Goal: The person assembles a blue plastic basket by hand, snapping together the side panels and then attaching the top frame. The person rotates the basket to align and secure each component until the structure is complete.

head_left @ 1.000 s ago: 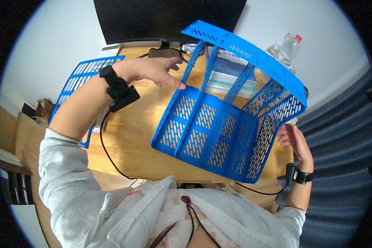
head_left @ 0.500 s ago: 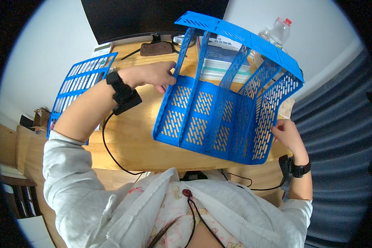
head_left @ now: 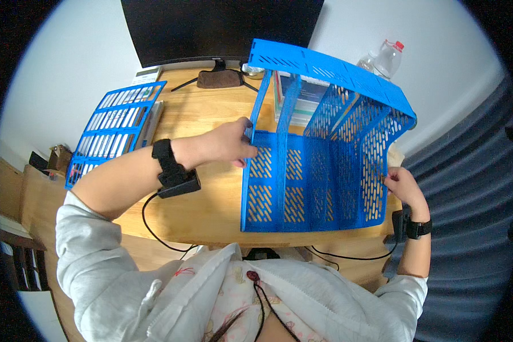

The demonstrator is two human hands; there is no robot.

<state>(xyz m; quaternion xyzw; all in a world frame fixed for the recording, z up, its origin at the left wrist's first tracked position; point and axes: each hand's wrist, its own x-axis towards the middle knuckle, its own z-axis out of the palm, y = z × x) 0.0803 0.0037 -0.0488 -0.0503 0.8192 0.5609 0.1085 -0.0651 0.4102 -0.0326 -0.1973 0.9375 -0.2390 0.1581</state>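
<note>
Blue rack (head_left: 313,171): over the desk (head_left: 219,205); contact beneath unclear.
Left hand (head_left: 233,141): gripping the left panel (head_left: 260,104).
Right hand (head_left: 402,185): gripping the right wall (head_left: 376,162).
Risk: uneven pulling could skew the rack.

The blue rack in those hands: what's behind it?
Partly visible: books, clear bottles and a dark monitor. The rack covers the bottles' bases and parts of the books; anything fully hidden can't be told.
</note>
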